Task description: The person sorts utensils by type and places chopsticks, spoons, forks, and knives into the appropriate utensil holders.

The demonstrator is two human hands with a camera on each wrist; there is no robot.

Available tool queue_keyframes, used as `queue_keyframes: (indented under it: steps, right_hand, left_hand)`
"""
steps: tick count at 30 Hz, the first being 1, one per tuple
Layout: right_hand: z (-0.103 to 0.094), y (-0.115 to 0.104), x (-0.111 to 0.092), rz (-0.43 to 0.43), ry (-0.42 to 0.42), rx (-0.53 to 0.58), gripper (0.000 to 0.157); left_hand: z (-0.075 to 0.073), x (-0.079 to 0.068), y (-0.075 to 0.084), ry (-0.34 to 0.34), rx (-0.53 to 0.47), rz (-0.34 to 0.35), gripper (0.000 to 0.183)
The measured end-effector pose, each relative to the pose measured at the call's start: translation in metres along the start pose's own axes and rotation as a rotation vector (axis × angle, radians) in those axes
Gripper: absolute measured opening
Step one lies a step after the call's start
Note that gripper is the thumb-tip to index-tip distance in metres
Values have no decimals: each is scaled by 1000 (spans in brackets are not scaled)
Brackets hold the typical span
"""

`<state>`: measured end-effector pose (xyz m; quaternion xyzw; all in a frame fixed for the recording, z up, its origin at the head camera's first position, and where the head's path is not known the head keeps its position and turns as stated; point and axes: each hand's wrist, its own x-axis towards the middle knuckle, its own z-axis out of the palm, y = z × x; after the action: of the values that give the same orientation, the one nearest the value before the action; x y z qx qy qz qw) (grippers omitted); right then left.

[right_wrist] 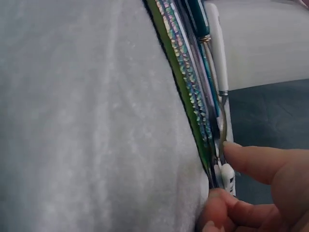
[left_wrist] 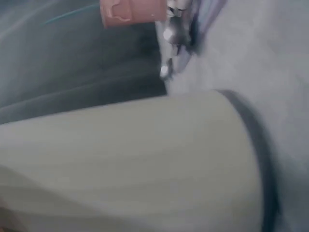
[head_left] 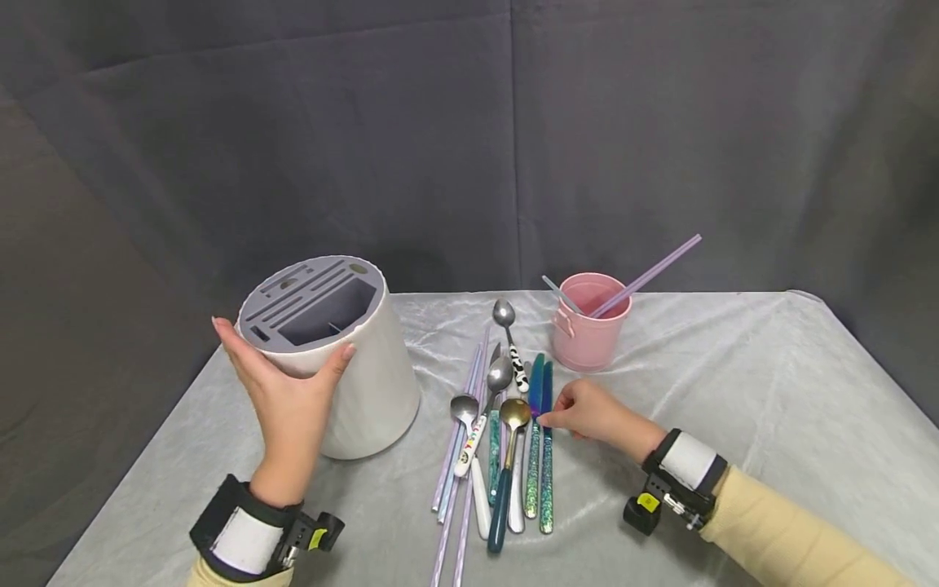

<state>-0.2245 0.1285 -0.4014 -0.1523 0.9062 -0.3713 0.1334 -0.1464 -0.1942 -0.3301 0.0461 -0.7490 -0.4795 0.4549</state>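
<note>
My left hand (head_left: 289,399) grips the side of a white round knife block (head_left: 374,383) with a grey slotted top, thumb on its front and fingers round the left side. The block's pale wall (left_wrist: 145,159) fills much of the left wrist view. My right hand (head_left: 594,414) has thumb and index finger at the blue-green table knives (head_left: 546,465) with glittery handles, pinching one near where blade meets handle. Beside them lie a gold-bowled spoon (head_left: 514,414), a steel spoon (head_left: 500,375), a smaller spoon (head_left: 465,409) and pale purple chopsticks (head_left: 443,481). The other right fingers are curled under.
A pink bucket (head_left: 587,342) stands behind the cutlery, with purple sticks (head_left: 653,273) and a thin pale stick (head_left: 560,292) leaning in it. A spoon with a black-and-white handle (head_left: 517,367) lies near it. Grey cloth (head_left: 660,147) hangs behind the white-covered table (head_left: 734,391).
</note>
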Motion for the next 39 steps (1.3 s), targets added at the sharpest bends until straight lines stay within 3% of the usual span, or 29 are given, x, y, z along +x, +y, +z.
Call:
queue_keyframes:
  steps: [7,11,15,26,34,39]
  right_hand:
    - [2,-6,8,81,-24,-70,34]
    - [0,-13,13,104,-67,-114,31]
    - [1,-18,16,115,-60,-132,30]
    - [7,-24,15,176,4,-94,34]
    - [8,-22,17,226,-10,-91,33]
    - [7,-19,15,229,-12,18,32]
  left_hand:
    - [1,-1,-14,-12,27,27,143]
    - [1,-1,-15,-3,33,53,143]
    - [0,-1,-14,-6,19,32,141]
    - [0,0,-15,-19,14,24,139]
    - [0,1,-15,-12,13,32,139]
    - [0,-1,-15,-19,-8,16,139]
